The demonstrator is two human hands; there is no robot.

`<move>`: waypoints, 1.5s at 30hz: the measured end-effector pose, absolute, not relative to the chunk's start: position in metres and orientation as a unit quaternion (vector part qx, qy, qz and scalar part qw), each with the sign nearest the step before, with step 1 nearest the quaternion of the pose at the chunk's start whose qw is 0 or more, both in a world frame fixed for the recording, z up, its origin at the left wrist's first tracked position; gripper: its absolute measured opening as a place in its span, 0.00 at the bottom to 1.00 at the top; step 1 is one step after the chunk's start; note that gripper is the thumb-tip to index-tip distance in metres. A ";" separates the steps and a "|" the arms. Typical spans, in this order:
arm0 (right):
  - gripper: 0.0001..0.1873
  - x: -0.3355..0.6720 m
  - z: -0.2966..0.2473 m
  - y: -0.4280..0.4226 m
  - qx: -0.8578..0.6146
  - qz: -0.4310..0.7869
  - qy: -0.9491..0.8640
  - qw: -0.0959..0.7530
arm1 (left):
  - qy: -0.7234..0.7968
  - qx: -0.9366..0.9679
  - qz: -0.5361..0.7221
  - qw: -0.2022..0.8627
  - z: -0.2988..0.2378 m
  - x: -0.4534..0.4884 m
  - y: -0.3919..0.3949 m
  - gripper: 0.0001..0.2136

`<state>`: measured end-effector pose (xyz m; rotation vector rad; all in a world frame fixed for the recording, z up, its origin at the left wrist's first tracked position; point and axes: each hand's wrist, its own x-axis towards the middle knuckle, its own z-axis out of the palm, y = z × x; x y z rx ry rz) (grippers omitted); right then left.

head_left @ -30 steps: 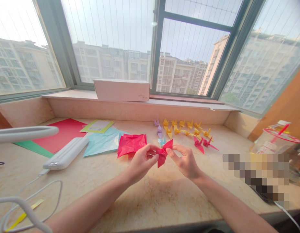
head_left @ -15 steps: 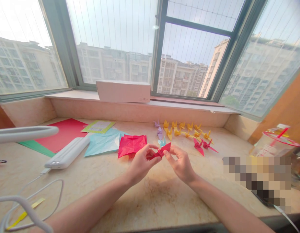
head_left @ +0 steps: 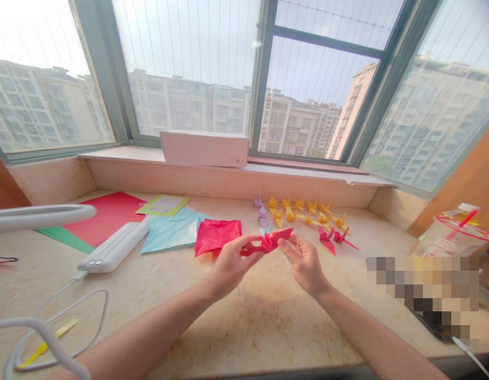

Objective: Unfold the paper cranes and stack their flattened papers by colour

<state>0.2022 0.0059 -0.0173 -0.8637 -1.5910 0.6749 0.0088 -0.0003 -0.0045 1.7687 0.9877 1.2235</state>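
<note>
A red origami crane (head_left: pixel 273 240) is held up between both hands over the counter. My left hand (head_left: pixel 236 266) pinches its left side between thumb and fingers. On the other side, my right hand (head_left: pixel 306 262) grips the tip of its right wing. Just behind it a light-blue folded piece (head_left: pixel 264 231) peeks out, mostly hidden. Creased red paper (head_left: pixel 218 236) lies left of my left hand. Two finished red cranes (head_left: pixel 327 240) rest to the right of my right hand. Yellow cranes (head_left: pixel 291 215) stand in rows further back, with lilac cranes (head_left: pixel 262 215) beside them.
Light-blue paper (head_left: pixel 171 232), a red sheet (head_left: pixel 105 216) and a green-edged packet (head_left: pixel 163 205) lie at left. A white power bank (head_left: pixel 113 247) trails a cable. A white box (head_left: pixel 205 149) sits on the sill. At right are a lidded cup (head_left: pixel 446 237) and a pixelated dark object.
My right hand has moved slightly right and the crane's right wing now stretches out longer and flatter. The view has shifted a little, moving the scene to the right.
</note>
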 end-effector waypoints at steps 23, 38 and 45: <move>0.08 0.211 -0.001 -0.005 -0.354 0.123 -0.772 0.513 | 0.394 0.836 0.355 0.141 -0.010 0.000 -0.002 0.08; 0.06 0.205 0.000 -0.008 -0.338 0.156 -0.829 0.416 | 0.382 0.855 0.331 0.117 -0.009 0.004 -0.006 0.08; 0.11 0.208 0.003 -0.001 -0.371 0.353 -0.705 0.490 | 0.354 0.868 0.327 0.117 -0.006 0.003 -0.008 0.09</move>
